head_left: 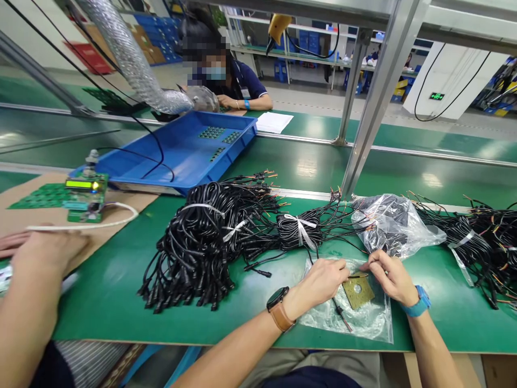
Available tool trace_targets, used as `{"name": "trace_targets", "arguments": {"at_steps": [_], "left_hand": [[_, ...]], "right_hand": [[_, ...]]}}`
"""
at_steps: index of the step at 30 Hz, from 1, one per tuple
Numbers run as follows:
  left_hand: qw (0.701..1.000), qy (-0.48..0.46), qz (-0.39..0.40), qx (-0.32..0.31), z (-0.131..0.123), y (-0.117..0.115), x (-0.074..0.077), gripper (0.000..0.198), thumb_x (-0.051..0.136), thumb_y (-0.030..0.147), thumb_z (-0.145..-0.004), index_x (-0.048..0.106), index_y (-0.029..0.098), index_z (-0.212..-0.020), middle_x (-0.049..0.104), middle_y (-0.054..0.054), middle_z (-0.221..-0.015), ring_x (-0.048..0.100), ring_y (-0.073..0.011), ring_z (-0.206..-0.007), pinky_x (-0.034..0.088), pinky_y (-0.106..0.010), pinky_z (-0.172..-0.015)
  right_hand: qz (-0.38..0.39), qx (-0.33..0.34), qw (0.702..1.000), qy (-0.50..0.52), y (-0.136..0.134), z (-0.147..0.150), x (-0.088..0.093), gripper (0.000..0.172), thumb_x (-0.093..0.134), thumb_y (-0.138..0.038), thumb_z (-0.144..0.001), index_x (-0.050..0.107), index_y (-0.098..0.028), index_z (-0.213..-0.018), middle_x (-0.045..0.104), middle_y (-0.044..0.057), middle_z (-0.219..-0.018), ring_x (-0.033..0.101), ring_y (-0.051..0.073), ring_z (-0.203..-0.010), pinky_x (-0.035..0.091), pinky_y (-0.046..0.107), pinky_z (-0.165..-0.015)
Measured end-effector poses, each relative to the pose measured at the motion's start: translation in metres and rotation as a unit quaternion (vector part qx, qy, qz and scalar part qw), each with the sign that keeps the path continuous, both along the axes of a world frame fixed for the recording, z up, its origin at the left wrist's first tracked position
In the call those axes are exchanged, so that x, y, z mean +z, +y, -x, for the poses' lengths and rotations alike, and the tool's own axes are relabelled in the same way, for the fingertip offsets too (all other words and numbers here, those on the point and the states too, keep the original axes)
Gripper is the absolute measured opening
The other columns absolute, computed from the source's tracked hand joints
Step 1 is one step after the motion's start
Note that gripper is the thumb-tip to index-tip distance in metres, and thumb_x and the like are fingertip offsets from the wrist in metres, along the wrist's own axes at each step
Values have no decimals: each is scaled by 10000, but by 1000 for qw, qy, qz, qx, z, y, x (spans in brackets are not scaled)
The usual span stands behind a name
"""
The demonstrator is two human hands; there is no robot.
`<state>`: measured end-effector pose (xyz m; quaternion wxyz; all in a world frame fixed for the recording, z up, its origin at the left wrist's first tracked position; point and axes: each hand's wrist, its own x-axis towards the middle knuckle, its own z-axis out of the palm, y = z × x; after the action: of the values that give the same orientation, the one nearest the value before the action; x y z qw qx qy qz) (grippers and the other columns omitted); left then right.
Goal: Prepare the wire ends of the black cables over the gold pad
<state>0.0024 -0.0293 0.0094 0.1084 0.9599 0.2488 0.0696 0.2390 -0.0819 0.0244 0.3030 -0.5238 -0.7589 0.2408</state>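
My left hand [323, 280], with a brown-strapped watch on the wrist, rests on a flat clear plastic bag [363, 318], fingers closed in a pinch at a thin black wire [341, 313]. My right hand [391, 277], wearing a blue wristband, is also pinched, its fingertips at the wire's end above a small olive square plate with a hole [357, 292]. The plate lies on the bag between both hands. What exactly each pinch grips is partly hidden.
Bundles of black cables tied with white strips [202, 242] lie on the green table, more at the right [484, 237], plus a crumpled bag of cables [391, 221]. A co-worker's arm [36, 269] is at the left near a lit circuit board [84, 196]. A blue tray [181, 151] stands behind; another person sits beyond it.
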Motion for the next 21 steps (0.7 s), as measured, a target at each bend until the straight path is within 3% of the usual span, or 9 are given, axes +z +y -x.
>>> {"name": "trace_targets", "arguments": {"at_steps": [5,11,16,21], "left_hand": [[999,-39,4,4,-3,0,-6,168,503,176,-1002,648,180,-918,668,-36,-894,629,-184,-791,426,-288,-653],[996,-83,15,-2,-4,-1,-7,177,491,181,-1008,625,177,-891,694,-26,-815,648,-180,-731,402,-283,-618],[998,-51,28,30,-5,-2,-7,189,500,206,-1002,647,166,-891,725,-54,-835,670,-195,-745,420,-271,-633],[997,-29,48,56,-6,-2,-4,207,487,207,-1000,671,171,-912,754,-58,-870,704,-211,-778,445,-269,-648]], "right_hand": [[22,30,997,-67,2,7,5,212,448,-362,-1041,547,-236,-902,645,-29,-580,569,156,-470,361,270,-529],[16,4,999,33,-1,1,3,246,412,-400,-1045,540,-243,-907,752,42,-739,634,180,-558,442,289,-569],[30,25,999,-23,1,6,4,208,477,-364,-1024,562,-243,-878,709,-12,-635,577,155,-470,394,266,-528],[5,6,999,54,0,5,3,223,443,-376,-1037,550,-238,-899,761,27,-751,695,186,-612,468,272,-589]]}}
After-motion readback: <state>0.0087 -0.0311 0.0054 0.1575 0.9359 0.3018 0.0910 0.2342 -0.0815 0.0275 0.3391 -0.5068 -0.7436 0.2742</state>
